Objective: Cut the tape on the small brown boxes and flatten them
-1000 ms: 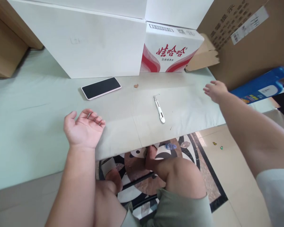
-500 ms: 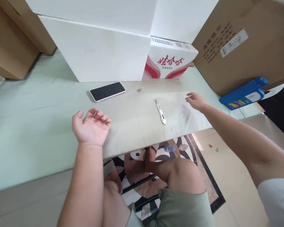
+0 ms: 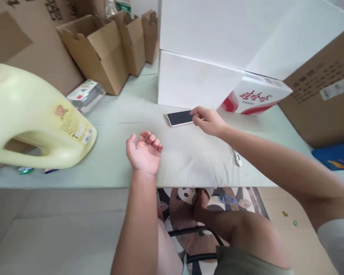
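My left hand rests palm up on the cloth-covered table, its fingers loosely curled and apart, holding nothing. A smartphone with a dark screen and pale pink edge lies flat beyond it. At the phone's right end is my right hand, fingers bent and apart over the edge; whether they touch it I cannot tell. Partly hidden under my right forearm lies a white utility knife.
White boxes stand behind the phone, beside a red-and-white carton. At left are a large yellow jug, a clear-wrapped pack and open cardboard boxes. A blue bottle lies at right. The table's front edge runs before my knees.
My right hand has moved left from beyond the utility knife to the phone. The view has swung left, bringing in the yellow jug and cardboard boxes. My left hand keeps its pose.
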{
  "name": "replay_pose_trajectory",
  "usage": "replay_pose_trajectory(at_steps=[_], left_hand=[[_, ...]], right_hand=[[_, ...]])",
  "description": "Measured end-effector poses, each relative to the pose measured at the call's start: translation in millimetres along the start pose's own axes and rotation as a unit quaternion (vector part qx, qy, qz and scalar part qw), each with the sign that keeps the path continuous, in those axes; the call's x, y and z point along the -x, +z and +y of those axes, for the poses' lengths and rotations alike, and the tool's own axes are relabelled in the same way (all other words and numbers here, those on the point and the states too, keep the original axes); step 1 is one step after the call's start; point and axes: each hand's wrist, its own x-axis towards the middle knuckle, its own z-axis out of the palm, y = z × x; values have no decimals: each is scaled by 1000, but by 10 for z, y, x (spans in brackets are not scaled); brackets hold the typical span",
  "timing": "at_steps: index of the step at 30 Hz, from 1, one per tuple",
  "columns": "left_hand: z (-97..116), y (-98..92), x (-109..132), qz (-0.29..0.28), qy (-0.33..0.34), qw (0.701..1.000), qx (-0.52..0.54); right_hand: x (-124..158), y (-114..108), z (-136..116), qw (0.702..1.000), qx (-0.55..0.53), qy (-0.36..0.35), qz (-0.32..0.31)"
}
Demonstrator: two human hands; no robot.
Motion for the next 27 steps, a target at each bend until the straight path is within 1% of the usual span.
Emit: replay_pose_trajectory(at_steps=[4, 7, 9, 11, 13, 15, 17, 19, 21, 24, 27], left_hand=[[110, -101, -41, -10, -8, 999, 33], [136, -120, -74, -10, -12, 999, 49], [144, -114, -101, -6, -16, 998, 56], [152, -104, -133, 4, -20, 998, 58], [160, -98, -165, 10, -21, 998, 59], [166, -100, -192, 9, -17, 998, 61], [170, -105, -211, 6, -15, 998, 65], [174, -111, -218, 3, -18, 998, 68], [178, -114, -214, 0, -22, 997, 72], [184, -109, -194, 2, -21, 997, 74], [181, -95, -172, 2, -19, 997, 70]], right_hand=[[-583, 470, -543, 997, 35, -64, -35], [-1127, 758, -903, 993, 72, -94, -26], [-1484, 903, -1174, 990, 90, -113, -6], [-1791, 1004, -1479, 984, 97, -148, 15], [-2031, 1063, -1791, 977, 91, -189, 26], [-2202, 1089, -2067, 973, 77, -216, 30], [-2319, 1094, -2261, 973, 77, -214, 26], [-2390, 1084, -2347, 974, 98, -205, 19], [-2420, 1060, -2328, 974, 126, -186, 23], [-2399, 983, -2160, 975, 142, -160, 57], [-2316, 849, -1943, 978, 138, -128, 87]])
